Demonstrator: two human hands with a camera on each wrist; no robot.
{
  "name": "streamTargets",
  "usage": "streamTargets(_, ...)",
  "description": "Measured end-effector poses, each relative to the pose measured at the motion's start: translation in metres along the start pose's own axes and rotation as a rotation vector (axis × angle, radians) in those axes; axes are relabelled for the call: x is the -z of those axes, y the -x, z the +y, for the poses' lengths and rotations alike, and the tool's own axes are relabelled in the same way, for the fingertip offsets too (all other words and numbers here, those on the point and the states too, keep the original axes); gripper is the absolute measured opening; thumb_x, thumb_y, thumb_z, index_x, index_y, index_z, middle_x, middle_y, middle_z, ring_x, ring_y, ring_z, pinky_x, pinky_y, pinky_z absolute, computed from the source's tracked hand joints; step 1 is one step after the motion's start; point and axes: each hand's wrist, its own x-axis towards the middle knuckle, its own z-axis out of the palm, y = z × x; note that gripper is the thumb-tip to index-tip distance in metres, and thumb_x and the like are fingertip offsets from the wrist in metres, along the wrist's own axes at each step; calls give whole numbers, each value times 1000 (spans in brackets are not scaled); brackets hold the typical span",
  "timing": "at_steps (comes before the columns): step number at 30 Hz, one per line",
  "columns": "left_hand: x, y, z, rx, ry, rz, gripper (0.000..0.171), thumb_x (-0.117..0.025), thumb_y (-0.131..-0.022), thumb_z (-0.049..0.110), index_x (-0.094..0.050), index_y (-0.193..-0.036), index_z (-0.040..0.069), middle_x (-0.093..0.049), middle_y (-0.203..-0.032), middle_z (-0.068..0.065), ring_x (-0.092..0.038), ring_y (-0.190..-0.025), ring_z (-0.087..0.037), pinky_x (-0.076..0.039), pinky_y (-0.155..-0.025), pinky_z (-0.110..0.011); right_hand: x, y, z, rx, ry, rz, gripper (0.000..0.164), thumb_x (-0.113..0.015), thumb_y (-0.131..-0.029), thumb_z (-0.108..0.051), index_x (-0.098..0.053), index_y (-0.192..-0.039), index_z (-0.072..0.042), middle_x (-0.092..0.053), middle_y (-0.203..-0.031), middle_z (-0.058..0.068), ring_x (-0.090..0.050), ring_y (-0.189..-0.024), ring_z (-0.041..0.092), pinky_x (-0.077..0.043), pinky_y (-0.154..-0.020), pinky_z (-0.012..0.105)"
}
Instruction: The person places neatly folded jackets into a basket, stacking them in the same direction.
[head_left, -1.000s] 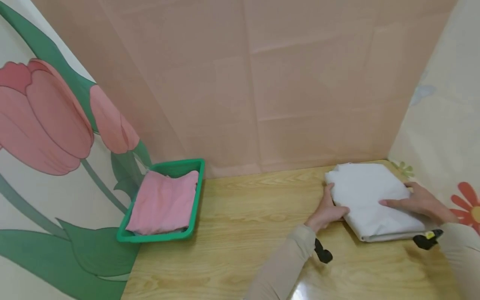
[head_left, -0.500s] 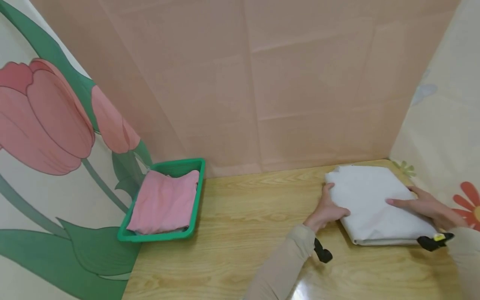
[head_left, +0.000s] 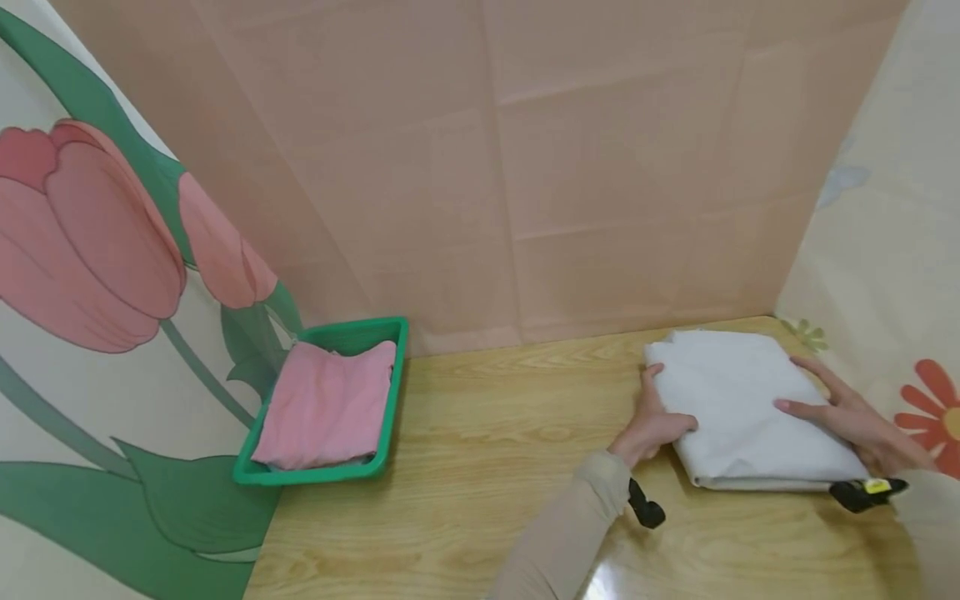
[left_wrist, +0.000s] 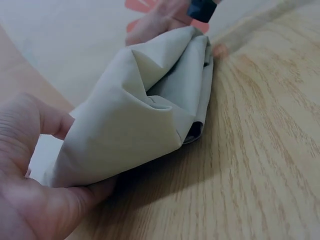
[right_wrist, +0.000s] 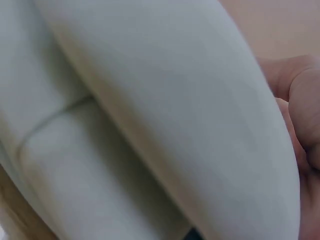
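Observation:
A thick folded white cloth [head_left: 742, 408] lies on the right part of the wooden table in the head view. My left hand [head_left: 654, 423] grips its left edge, thumb toward the near side and fingers farther back. In the left wrist view, the left hand [left_wrist: 35, 175] has its digits around the edge, and loose folds of the cloth [left_wrist: 120, 125] gape at the near side. My right hand [head_left: 855, 417] holds the opposite edge, thumb on top, the other fingers partly hidden behind the side. Stacked layers of the cloth [right_wrist: 175, 100] fill the right wrist view.
At the left of the table [head_left: 480, 467] stands a green basket [head_left: 397, 392] with folded pink cloth [head_left: 330, 404] in it. A pinkish-beige sheet [head_left: 525, 167] hangs behind, and flower-patterned walls [head_left: 885, 250] rise close on both sides.
The white cloth's near edge has shifted slightly left and straightened, and the cloth looks flatter. My right hand has adjusted along the right edge; the left hand has hardly moved.

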Motion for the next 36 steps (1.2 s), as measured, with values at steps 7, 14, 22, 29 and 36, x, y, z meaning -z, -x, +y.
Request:
streamTargets(7,3,2,-3,-38,24,-23,106,-74,-70,-18,-41,-148,45,-43,-149,1,-49,-123,-11,-53,-93,-32,-5,0,0,24,6,17,92,-62,-108,-45,9,-164,-58,31,-170,28,-60,-106,13,-54,-78,38)
streamTargets(14,11,0,-3,-37,80,-39,98,-72,-69,-18,-51,-143,42,-50,-138,4,-54,-110,-11,-57,-83,-29,-14,-1,-3,102,0,48,83,-61,-109,-35,-7,-170,-49,23,-178,3,-58,-101,-5,-56,-77,31)
streamTargets(22,21,0,1,-23,91,-33,90,-73,-68,-15,-57,-135,43,-56,-123,5,-58,-101,-11,-59,-80,-32,-24,3,-12,71,-69,49,79,-61,-109,-33,-12,-170,-47,-1,-176,-6,-67,-97,1,-63,-75,37)
streamTargets(29,31,2,7,-42,75,-21,88,-74,-69,-13,-57,-133,44,-55,-123,8,-57,-101,-10,-58,-81,-32,-33,6,-30,47,-113,27,81,-62,-109,-36,-10,-168,-53,0,-179,14,-71,-95,9,-65,-75,46)
streamTargets(36,44,3,14,-72,65,-20,89,-77,-70,-13,-55,-137,43,-54,-127,9,-58,-103,-9,-59,-80,-31,-40,8,-44,106,-163,24,78,-61,-110,-26,-16,-170,-47,-46,-140,-22,-75,-91,15,-65,-71,47)
